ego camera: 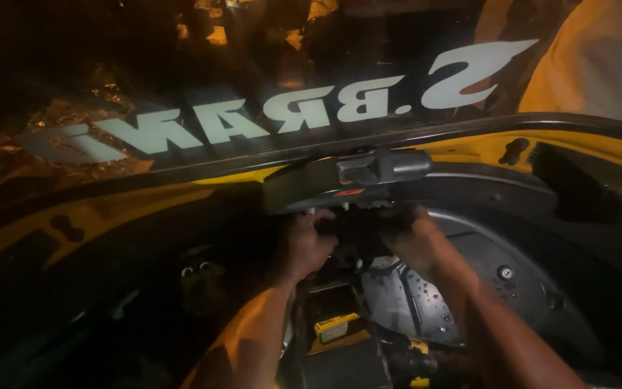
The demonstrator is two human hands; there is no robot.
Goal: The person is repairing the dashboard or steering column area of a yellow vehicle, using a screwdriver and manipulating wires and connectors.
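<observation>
Vehicle repair spot at night, yellow car body [181,194], windscreen [253,86], open engine bay [412,288]

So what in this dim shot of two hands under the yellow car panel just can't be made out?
Head view only:
- Left hand fingertips: hidden under the black plastic cover, so the grip is unclear.
- Right hand: in shadow; what it touches is unclear.
- Dark cavity on the left: too dim.
- Small yellow-topped box: too small to identify.
</observation>
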